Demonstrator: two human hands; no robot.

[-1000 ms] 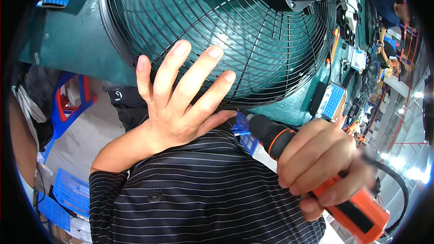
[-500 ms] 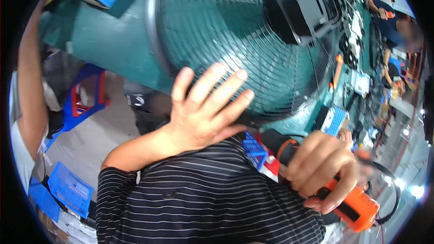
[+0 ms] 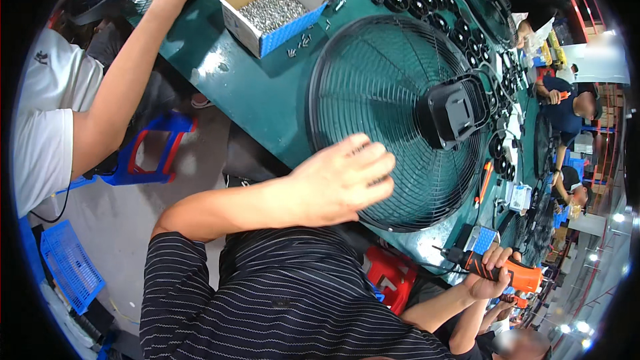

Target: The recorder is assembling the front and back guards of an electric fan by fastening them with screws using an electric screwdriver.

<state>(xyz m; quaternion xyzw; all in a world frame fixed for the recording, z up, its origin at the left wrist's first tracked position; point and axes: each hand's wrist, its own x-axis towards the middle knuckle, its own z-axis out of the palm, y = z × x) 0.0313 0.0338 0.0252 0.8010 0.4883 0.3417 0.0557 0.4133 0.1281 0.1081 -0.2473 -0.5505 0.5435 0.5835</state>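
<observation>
A round black fan [image 3: 373, 87] with a wire guard and a boxy motor housing [image 3: 457, 113] lies on the green table [image 3: 233, 100]. My left hand [image 3: 343, 183] is over the guard's near edge, its fingers curled together. What they hold, if anything, I cannot make out, and whether they touch the wires is unclear. Off to the right, my right hand [image 3: 492, 272] is wrapped around an orange and black power screwdriver [image 3: 525, 277]. Its bit points left, just off the table's near edge.
An open cardboard box of screws [image 3: 273, 13] stands beyond the fan, loose screws [image 3: 300, 45] beside it. Round black parts [image 3: 417, 3] crowd the far side. An orange-handled tool [image 3: 485, 182] lies right of the fan. A co-worker's arm [image 3: 133, 73] reaches in at left, above a blue stool [image 3: 147, 153].
The view has shifted, bringing the screw box into sight. My left hand's spread fingers have curled. My right hand, still gripping the screwdriver, is now farther out to the right.
</observation>
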